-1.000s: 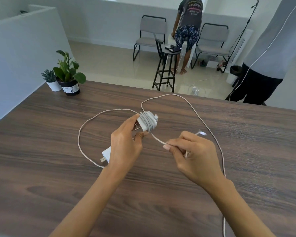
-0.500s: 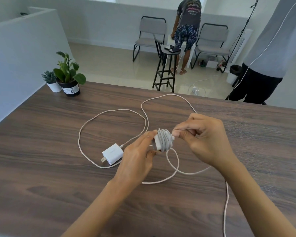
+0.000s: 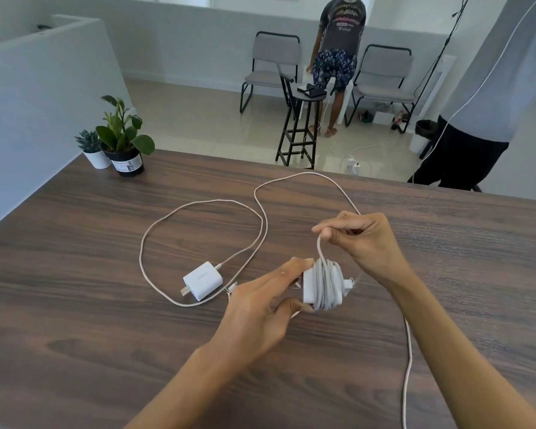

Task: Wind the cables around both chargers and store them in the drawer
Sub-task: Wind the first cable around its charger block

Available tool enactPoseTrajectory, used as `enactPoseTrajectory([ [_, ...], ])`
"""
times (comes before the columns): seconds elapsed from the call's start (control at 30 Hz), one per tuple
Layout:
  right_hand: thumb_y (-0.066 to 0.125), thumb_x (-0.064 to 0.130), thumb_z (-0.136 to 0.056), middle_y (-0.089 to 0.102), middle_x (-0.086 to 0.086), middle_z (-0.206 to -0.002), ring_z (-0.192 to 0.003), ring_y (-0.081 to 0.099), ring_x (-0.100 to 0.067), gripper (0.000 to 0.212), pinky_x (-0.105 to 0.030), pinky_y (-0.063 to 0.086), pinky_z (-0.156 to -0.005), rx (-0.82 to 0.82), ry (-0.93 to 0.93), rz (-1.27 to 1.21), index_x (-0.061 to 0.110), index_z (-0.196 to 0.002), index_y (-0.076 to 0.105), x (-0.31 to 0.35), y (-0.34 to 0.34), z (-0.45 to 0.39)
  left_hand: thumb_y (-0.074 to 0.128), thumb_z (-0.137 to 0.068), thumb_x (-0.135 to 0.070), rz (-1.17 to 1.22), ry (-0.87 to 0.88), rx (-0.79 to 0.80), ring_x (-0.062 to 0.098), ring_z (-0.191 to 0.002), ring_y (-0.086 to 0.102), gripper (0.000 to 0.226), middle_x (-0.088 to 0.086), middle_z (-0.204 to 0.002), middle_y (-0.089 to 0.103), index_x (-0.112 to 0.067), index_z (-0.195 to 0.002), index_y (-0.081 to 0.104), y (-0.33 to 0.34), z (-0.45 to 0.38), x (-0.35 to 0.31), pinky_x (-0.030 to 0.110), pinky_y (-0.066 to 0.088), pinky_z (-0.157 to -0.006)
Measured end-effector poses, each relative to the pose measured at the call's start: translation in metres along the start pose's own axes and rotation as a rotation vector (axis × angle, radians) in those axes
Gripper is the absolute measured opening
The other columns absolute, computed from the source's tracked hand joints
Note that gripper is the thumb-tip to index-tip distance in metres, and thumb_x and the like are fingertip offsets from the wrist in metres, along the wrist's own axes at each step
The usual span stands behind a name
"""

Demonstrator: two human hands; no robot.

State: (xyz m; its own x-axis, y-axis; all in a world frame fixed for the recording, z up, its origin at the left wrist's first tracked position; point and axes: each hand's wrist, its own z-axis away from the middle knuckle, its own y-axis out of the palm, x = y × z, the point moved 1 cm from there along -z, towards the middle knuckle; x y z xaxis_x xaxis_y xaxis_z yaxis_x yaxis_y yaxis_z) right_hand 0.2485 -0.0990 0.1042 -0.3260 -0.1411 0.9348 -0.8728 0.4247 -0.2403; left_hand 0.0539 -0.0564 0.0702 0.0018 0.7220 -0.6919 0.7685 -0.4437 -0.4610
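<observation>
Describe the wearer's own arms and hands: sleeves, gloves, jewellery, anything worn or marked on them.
Both forearms are bare up to the bottom edge of the picture; no sleeve shows. The left hand and the right hand wear no gloves. No ring, watch, bracelet or marking is visible on the fingers or wrists. The nails look short and unpainted. The upper arms lie outside the view.

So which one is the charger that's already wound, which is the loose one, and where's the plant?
Wound charger (image 3: 324, 284), head view, cable coils.
Loose charger (image 3: 203, 280), head view, white top face.
Plant (image 3: 123, 128), head view, leaves.
</observation>
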Motion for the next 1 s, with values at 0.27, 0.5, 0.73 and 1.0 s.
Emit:
enactPoseTrajectory([
  [0.27,0.077,0.014,-0.069,0.074,0.007,-0.073,-0.071,0.066,-0.003,0.033,-0.015,0.049,-0.068,-0.142,0.088,-0.172,-0.005,-0.095,0.07,-0.017,0.019,0.007,0.066,-0.073,0.01,0.395,-0.292,-0.116,0.006,-0.106,0.064,0.063,-0.019,-0.111,0.068,-0.037,-0.116,0.061,-0.004,-0.007,-0.012,0.024,0.051,-0.091],
  [0.5,0.071,0.022,-0.076,0.068,0.003,-0.067,-0.068,0.058,-0.003,0.018,-0.016,0.046,-0.069,-0.201,0.206,-0.152,0.017,-0.092,0.076,-0.028,0.056,0.028,0.071,-0.076,0.003,0.473,-0.382,-0.35,0.006,-0.104,0.065,0.05,-0.016,-0.108,0.07,-0.026,-0.114,0.061,-0.018,-0.029,-0.002,0.024,0.051,-0.091],
  [0.73,0.072,0.02,-0.081,0.05,0.005,-0.054,-0.05,0.05,-0.006,0.015,-0.011,0.037,-0.054,-0.286,-0.113,0.376,0.022,-0.096,0.075,-0.013,0.065,0.044,0.074,-0.077,-0.004,0.232,-0.415,-0.455,-0.008,-0.096,0.064,0.052,-0.041,-0.09,0.063,-0.037,-0.113,0.056,-0.026,-0.038,0.012,0.012,0.049,-0.085],
  [1.0,0.07,0.018,-0.082,0.052,0.004,-0.059,-0.046,0.05,-0.014,0.008,-0.028,0.042,-0.042,-0.326,-0.408,0.695,0.018,-0.088,0.076,0.02,0.054,0.052,0.071,-0.077,0.006,0.013,-0.314,-0.41,-0.021,-0.091,0.058,0.049,-0.018,-0.104,0.065,-0.01,-0.123,0.06,-0.039,-0.044,0.026,0.001,0.043,-0.081],
])
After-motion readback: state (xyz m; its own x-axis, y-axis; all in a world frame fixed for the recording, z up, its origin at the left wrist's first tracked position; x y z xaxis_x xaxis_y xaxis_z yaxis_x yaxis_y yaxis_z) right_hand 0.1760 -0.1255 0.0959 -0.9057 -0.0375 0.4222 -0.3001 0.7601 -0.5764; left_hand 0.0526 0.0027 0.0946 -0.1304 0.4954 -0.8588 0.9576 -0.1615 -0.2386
